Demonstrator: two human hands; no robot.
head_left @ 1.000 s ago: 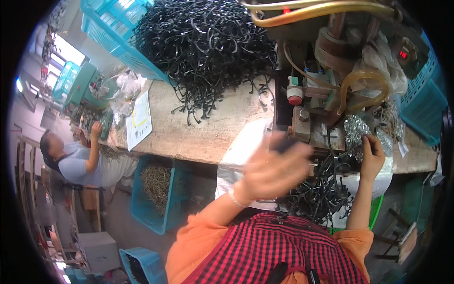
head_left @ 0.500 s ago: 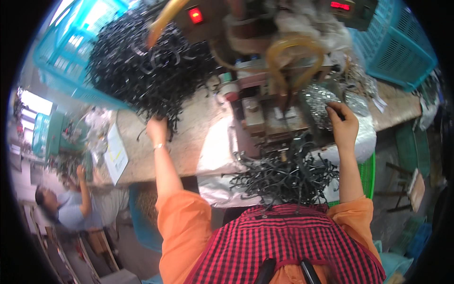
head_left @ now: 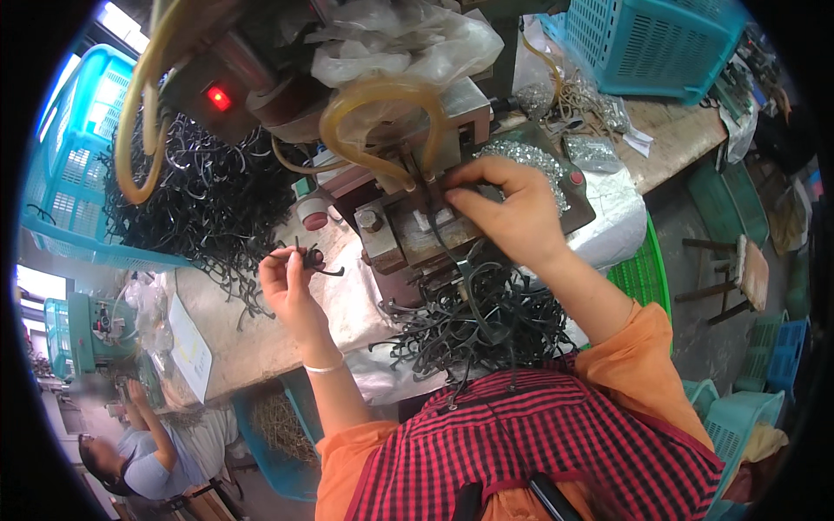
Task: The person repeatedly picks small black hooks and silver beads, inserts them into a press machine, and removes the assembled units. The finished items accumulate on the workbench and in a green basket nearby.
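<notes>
My left hand (head_left: 294,288) is closed on a black curved strip (head_left: 328,273), whose end sticks out past the fingertips. My right hand (head_left: 514,213) reaches into the press (head_left: 417,208), thumb and forefinger close together beside its upright tool; whatever they pinch is hidden. One black strip (head_left: 445,243) lies across the press's lower block and hangs toward me. Below the block lies a heap of black strips (head_left: 478,326), close to my checked apron. Small shiny metal parts (head_left: 526,161) fill a dark tray behind my right hand.
A big pile of black strips (head_left: 191,191) spills from a blue crate (head_left: 82,156) at left. A red button (head_left: 314,217) sits near the press. Yellowish tubes (head_left: 382,91) arch overhead. Another blue crate (head_left: 656,48) stands far right. A person (head_left: 152,460) works at far left.
My left hand has come from the big pile toward the press with a black strip. My right hand has moved left from the metal parts into the press. The view has shifted.
</notes>
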